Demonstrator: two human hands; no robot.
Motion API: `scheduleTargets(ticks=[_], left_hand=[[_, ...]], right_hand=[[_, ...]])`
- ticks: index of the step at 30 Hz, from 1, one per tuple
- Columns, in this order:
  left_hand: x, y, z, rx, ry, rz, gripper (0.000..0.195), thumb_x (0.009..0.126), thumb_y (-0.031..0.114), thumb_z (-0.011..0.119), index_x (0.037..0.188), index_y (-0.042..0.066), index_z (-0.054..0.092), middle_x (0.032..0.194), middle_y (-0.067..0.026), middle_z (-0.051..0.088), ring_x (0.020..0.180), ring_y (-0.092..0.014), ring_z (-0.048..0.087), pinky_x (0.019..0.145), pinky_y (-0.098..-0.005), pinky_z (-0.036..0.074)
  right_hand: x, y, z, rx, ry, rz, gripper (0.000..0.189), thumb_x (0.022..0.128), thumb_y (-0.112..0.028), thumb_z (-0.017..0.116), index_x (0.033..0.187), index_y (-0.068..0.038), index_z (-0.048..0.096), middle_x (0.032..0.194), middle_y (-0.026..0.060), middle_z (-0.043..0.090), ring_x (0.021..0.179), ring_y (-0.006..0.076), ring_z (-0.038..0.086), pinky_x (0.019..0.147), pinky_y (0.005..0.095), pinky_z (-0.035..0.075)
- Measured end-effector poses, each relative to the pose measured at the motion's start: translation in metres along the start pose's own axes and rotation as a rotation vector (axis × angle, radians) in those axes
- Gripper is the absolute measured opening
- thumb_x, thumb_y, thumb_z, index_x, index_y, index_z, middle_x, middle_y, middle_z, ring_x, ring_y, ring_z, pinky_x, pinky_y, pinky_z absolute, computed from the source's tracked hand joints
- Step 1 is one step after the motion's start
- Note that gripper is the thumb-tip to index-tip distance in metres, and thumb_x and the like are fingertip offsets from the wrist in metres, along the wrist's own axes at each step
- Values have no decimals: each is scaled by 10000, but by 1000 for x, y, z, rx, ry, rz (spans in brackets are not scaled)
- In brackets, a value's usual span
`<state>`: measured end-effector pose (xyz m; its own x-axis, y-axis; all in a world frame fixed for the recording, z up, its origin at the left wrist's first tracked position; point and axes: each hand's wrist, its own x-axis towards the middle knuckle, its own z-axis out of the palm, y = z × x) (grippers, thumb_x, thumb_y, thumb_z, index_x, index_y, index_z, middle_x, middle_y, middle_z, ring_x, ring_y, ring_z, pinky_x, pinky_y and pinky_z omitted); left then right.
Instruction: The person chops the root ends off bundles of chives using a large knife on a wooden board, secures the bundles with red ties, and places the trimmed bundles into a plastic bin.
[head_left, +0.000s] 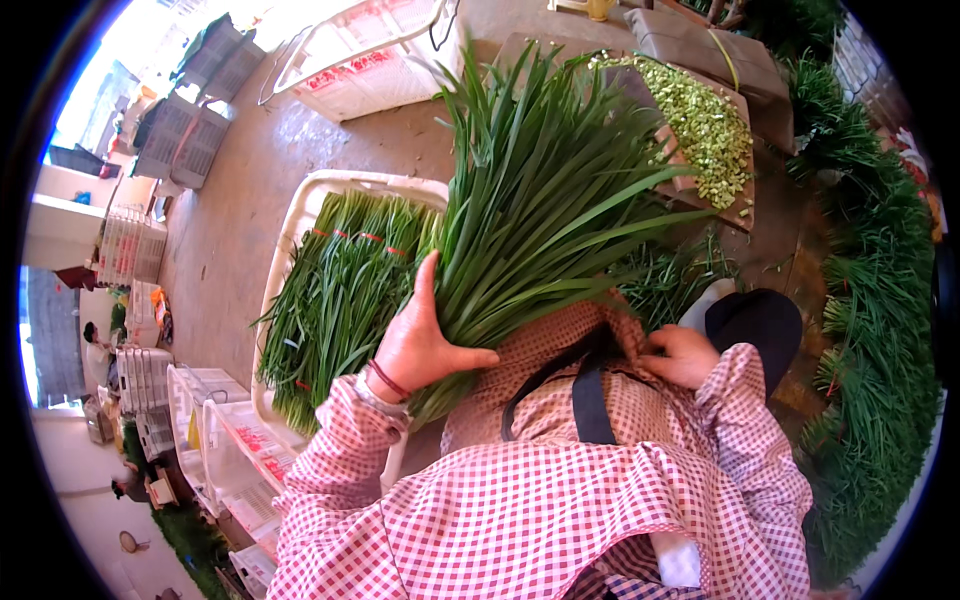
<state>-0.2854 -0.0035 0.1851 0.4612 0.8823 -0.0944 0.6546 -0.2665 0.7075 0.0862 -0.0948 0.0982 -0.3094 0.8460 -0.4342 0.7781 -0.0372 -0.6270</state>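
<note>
A thick loose bunch of long green leaves, apparently Chinese chives (540, 180), fans out across my lap and away from me. My left hand (420, 337) grips its near end, thumb and forefinger spread wide around the stalks; the other fingers are hidden. On my right side, my right hand (681, 356) has its fingers curled at a fold of my checked apron (592, 330), its fingertips partly hidden. Left of the bunch stands a white plastic crate (281, 255), where chive bundles (337, 292) tied with red bands lie side by side.
Chopped pale green stem ends (701, 127) cover a board (742, 214) ahead on the right. Loose chives (877, 360) are heaped along the right side. White crates (375, 67) stand ahead, with more crates (247, 442) at left. People (97, 352) are at the far left.
</note>
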Motion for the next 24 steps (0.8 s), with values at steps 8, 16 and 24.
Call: scheduleTargets(ticks=[8,16,24], left_hand=[[50,-35,-9,-656,-160,-148,1077,607,88,836,1473,7,199,1313,-147,535,1187,-239,525,1055,-353,373],[99,-49,-69,-1339,-28,145,577,888,394,579,1294,-9,503,1227,-165,611,1068,-279,623,945,-409,510],[249,28,17,-1899,289,91,665,794,452,731,1318,105,514,1287,-90,579,1194,-298,520,1055,-515,385]], right_hand=[[13,13,10,374,208,-38,428,831,-176,660,1213,-20,547,974,123,618,868,206,604,770,342,486],[-12,39,-18,1055,554,145,234,954,-160,569,1162,-61,529,886,8,561,786,106,567,665,283,467],[-1,14,-39,1149,596,256,186,946,-215,608,1025,-53,568,861,3,571,762,101,581,642,268,488]])
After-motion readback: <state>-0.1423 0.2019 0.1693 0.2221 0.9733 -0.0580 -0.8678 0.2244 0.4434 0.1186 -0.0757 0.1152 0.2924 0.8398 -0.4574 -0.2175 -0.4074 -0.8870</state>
